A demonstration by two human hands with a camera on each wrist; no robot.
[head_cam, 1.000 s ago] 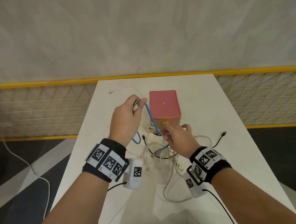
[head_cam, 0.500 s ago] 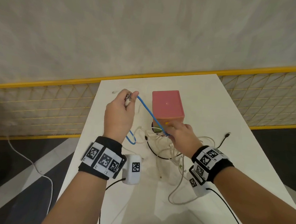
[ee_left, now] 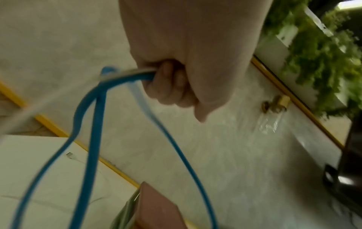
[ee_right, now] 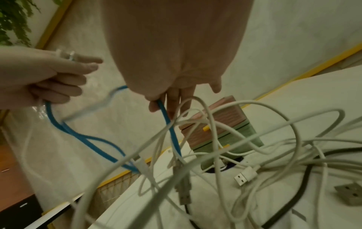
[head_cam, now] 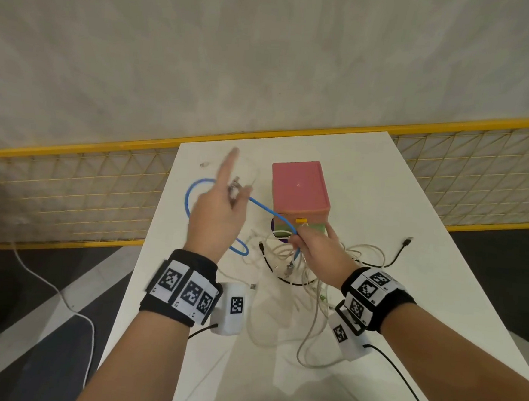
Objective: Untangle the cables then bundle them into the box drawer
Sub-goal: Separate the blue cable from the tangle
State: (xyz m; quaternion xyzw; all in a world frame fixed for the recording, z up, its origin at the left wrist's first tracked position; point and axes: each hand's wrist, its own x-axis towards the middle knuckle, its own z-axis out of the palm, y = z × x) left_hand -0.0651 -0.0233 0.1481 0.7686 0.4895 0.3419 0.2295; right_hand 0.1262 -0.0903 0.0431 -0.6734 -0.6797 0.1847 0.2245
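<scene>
A blue cable (head_cam: 267,209) runs taut between my two hands above a white table (head_cam: 383,190). My left hand (head_cam: 222,203) is raised left of the pink box drawer (head_cam: 300,188); its lower fingers curl round the blue cable (ee_left: 94,117) near the clear plug, index finger pointing up. My right hand (head_cam: 311,244) pinches the same blue cable (ee_right: 169,122) just in front of the box drawer (ee_right: 221,127). Under it lies a tangle of white cables (head_cam: 316,285) and a black cable (head_cam: 394,256). White cables (ee_right: 245,139) hang around the right fingers.
A yellow mesh fence (head_cam: 70,183) runs behind and left of the table. A loose white plug (head_cam: 203,165) lies at the far left corner. A white cord (head_cam: 62,299) trails on the dark floor to the left. Green plants (ee_left: 321,51) show in the left wrist view.
My left hand has risen and swung left, drawing out a wider blue loop, with its index finger now stretched up. My right hand stays in front of the box, pinching the blue cable.
</scene>
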